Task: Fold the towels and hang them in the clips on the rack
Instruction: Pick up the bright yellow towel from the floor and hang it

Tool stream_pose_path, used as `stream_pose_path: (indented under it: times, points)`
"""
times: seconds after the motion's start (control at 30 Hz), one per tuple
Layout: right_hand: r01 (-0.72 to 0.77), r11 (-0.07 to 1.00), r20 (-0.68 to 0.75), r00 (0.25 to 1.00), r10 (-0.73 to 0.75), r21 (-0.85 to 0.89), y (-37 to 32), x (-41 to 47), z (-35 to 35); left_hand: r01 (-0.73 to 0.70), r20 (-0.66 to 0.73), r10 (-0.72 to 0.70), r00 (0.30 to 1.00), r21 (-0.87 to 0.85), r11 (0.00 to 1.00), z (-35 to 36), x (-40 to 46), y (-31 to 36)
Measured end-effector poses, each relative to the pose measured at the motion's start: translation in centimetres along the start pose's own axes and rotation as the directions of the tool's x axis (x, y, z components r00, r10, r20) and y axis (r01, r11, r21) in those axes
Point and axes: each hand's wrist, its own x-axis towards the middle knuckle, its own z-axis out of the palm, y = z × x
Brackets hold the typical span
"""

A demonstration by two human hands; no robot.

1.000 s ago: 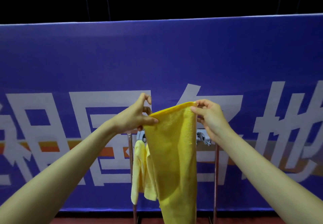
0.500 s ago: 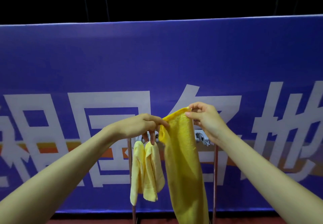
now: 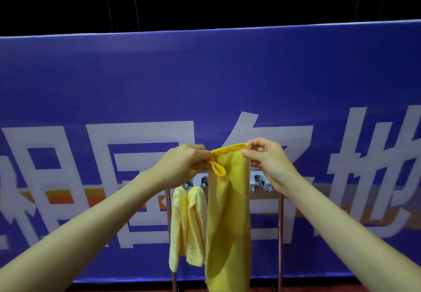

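Towel point(image 3: 229, 212) hangs lengthwise from your grips: left hand point(image 3: 182, 166) and right hand point(image 3: 268, 161) each pinch a top corner, directly above the rack point(image 3: 280, 234). Free clips point(image 3: 259, 183) sit just below your right hand, nearer it.

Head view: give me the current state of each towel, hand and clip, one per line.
bright yellow towel: folded lengthwise, held up by its top edge, not clipped
left hand: pinches towel's left top corner
right hand: pinches right top corner
pale yellow towels: two, hanging from rack
right-side clips: empty
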Motion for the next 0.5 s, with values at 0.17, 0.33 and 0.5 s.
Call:
stream_pose_path:
  times: [0.17, 0.33, 0.5]
  points:
    - [0.01, 1.0, 0.028, 1.0, -0.01, 0.016, 0.0, -0.3, 0.2, -0.153, -0.076, 0.152, 0.985, -0.008, 0.988, 0.4, 0.3, -0.6]
    - [-0.006, 1.0, 0.019, 1.0, 0.006, 0.024, 0.1, -0.5, 0.2, -0.223, -0.078, 0.216, 0.973, -0.086, 0.971, 0.5, -0.1, -0.2]
    - [-0.019, 0.999, 0.086, 0.996, 0.016, 0.037, -0.1, -1.2, 0.3, -0.135, -0.142, 0.125, 0.982, -0.062, 0.989, 0.8, -0.1, 0.2]
